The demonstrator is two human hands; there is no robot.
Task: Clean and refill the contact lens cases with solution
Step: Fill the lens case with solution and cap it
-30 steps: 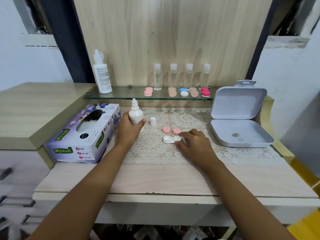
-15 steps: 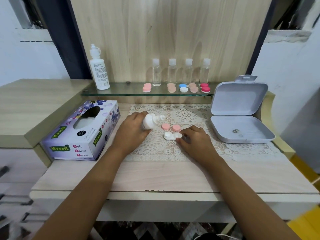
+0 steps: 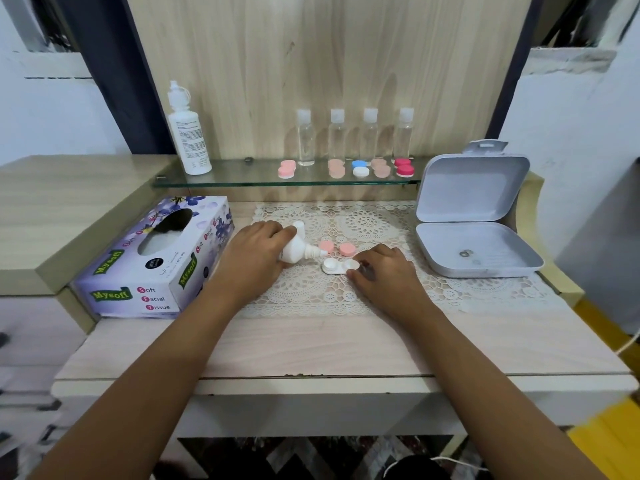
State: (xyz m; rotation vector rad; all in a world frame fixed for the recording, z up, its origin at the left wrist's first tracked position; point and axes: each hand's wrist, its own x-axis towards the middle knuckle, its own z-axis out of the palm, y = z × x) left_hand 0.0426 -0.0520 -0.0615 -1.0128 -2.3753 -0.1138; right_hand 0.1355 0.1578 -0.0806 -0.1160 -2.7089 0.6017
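The step in hand is the filling. The left hand (image 3: 258,256) grips a small white bottle (image 3: 294,252), its fingers curled round the body. It tilts the bottle so that the nozzle points down and to the right, just above the left well of the case (image 3: 341,265). The white case lies open on the mat (image 3: 367,223), between the 2 hands. The right hand (image 3: 384,275) holds it at its right end. The fingertips are bent and seem to pinch the rim of the right well (the thumb is partly hidden, so I judge this from the fingers). The 2 pink lids (image 3: 326,247) lie just behind the case, and the bottle's white cap (image 3: 300,228) stands behind the left hand.

I cannot see if there is liquid in the wells. The next move, I think, calls for a gentle squeeze with the nozzle over the centre of the left well. Then comes a short shift to the right well, with the right hand steadying the case. Too much pressure could flood the lace.

The mat is white lace on a pale wooden table (image 3: 311,344). A tissue box (image 3: 152,261) stands at the left, an open grey box (image 3: 474,251) at the right. Behind, a glass shelf (image 3: 242,176) carries a tall bottle (image 3: 188,140), 4 clear bottles (image 3: 305,140) and several other cases (image 3: 286,169), against a wooden panel (image 3: 311,64).
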